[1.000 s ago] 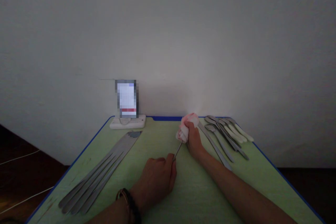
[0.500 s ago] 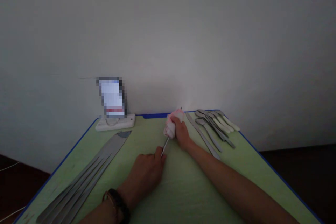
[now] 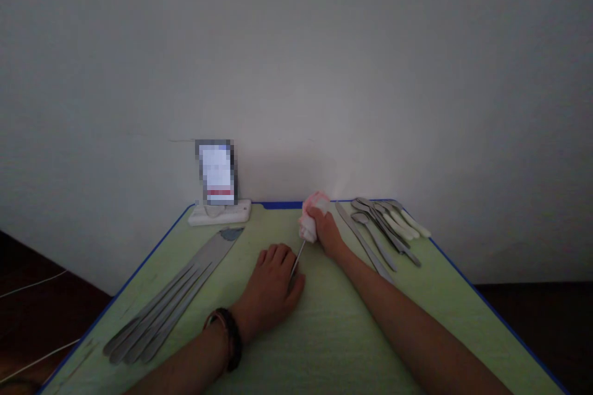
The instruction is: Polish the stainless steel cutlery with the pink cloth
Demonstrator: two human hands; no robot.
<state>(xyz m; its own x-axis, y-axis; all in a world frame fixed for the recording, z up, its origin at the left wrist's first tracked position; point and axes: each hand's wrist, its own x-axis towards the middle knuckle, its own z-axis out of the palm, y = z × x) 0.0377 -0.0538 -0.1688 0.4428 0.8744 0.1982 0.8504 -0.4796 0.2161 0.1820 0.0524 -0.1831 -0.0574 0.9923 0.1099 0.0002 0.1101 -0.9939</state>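
My left hand (image 3: 273,287), low in the middle, is closed round the handle end of a thin piece of metal cutlery (image 3: 298,258), with the handle between thumb and fingers. My right hand (image 3: 327,231) grips a crumpled pink and white cloth (image 3: 309,228) wrapped about the far part of that cutlery. Cloth and fingers hide its head, so its kind does not show. To the left lie several table knives (image 3: 185,284), handles fanned out towards me. Just right of my right hand are a single metal knife (image 3: 364,244) and a spoon (image 3: 377,241).
More cutlery (image 3: 386,225), some with white handles (image 3: 407,222), lies at the back right of the green table (image 3: 333,345) with its blue edge. At the back left, a phone (image 3: 217,171) with a blurred screen stands on a white base (image 3: 220,215) against the wall.
My left hand's fingers have loosened and spread somewhat on the handle. The tip that poked out beyond the cloth is now hidden. The whole view has shifted slightly.
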